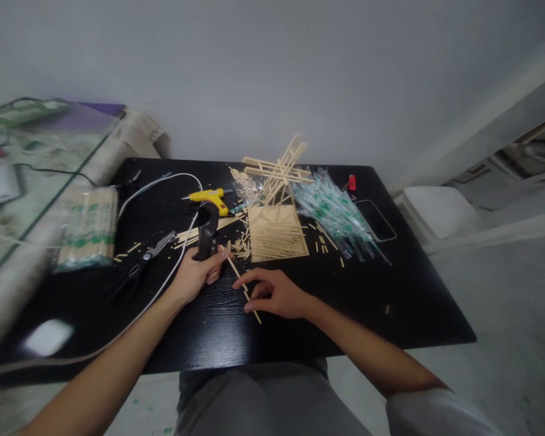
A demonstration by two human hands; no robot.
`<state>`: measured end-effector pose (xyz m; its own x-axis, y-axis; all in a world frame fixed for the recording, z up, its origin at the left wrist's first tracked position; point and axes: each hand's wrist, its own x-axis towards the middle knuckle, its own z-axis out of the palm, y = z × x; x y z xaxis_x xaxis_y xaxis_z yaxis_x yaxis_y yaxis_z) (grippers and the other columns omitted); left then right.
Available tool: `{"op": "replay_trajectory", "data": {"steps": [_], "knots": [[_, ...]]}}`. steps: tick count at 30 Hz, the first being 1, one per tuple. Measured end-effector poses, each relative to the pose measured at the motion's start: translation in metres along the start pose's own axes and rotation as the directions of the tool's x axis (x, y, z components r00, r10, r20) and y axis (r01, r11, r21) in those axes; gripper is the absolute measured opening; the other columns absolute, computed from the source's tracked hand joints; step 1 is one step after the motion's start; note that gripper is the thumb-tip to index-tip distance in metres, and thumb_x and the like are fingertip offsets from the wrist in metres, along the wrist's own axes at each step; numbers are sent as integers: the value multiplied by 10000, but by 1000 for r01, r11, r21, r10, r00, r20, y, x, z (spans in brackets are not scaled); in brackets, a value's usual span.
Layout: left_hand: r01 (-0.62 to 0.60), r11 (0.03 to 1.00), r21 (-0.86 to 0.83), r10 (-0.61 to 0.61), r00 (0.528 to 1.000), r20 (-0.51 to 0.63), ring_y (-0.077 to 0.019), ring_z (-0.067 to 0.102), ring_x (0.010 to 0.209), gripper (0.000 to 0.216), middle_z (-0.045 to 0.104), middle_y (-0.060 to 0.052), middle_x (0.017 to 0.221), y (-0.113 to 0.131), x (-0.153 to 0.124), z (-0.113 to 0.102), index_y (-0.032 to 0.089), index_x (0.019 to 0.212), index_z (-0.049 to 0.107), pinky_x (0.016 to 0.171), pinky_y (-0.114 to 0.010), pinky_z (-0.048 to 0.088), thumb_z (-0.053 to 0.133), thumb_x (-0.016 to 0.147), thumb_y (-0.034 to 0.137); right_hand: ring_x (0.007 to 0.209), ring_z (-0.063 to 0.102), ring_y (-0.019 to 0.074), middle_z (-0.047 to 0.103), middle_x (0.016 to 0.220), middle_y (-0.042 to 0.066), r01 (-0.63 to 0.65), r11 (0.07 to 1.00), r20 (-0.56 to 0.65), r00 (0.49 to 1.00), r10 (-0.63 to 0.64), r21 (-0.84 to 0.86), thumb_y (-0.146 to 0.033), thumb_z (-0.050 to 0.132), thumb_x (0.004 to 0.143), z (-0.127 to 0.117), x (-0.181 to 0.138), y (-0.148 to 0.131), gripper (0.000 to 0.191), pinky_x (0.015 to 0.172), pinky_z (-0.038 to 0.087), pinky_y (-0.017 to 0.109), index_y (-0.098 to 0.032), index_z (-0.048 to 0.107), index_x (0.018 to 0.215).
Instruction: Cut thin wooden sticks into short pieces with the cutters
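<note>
My left hand (198,274) is closed round the handle of a black tool (206,233) with a curved, hook-like head. A thin wooden stick (236,272) slants from its fingertips toward me, and short pieces seem to sit along it. My right hand (275,293) is at the lower part of this stick, thumb and index finger apart; whether they touch it I cannot tell. Ahead of both hands, a square wooden board (304,242) bears a pile of cut sticks (279,239). Behind it stands a crossed, blade-like frame of glued sticks (281,171).
A yellow glue gun (209,195) lies behind my left hand, its white cable (163,290) curving across the table. Scissors (140,263) and a bundle of packed sticks (91,224) are to the left. Plastic wrappers (331,209), a phone (376,220) and a red object (352,182) are to the right.
</note>
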<state>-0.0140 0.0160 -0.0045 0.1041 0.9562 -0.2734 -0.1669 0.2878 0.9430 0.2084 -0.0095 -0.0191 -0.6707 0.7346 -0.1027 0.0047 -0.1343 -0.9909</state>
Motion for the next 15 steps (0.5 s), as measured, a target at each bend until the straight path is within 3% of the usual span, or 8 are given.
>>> {"op": "replay_trajectory", "data": {"steps": [2,5,11,15], "knots": [[-2,999,-37,2,1000,3,-38,311,367,300,366,95,436,2,0,0,114,822,701,377,-193,250,799,776,394,696,713,109,718,1076,40,3,996,-47,999,1,87,-233,892,678,0,1,3,564,672,558,234,-218,642,1183],[-1,997,-77,1,1000,-6,-33,297,369,273,344,101,437,4,0,0,108,836,708,379,-187,245,784,788,366,696,722,130,722,940,12,-11,976,-87,996,31,217,-245,923,628,-1,4,8,647,695,582,268,-207,595,1185],[10,994,-109,-8,1000,18,-35,290,363,254,330,105,436,3,0,-1,96,870,719,378,-187,240,760,793,334,725,731,157,742,791,24,-95,949,-96,987,129,299,-305,930,624,-3,8,12,414,749,576,300,-141,697,925],[17,992,-127,-14,1000,24,-35,287,359,234,332,104,437,3,-1,-1,99,864,717,376,-187,235,749,797,320,704,738,166,747,765,22,-108,931,-105,982,154,348,-331,926,633,-4,10,12,399,736,580,311,-142,709,909]]}}
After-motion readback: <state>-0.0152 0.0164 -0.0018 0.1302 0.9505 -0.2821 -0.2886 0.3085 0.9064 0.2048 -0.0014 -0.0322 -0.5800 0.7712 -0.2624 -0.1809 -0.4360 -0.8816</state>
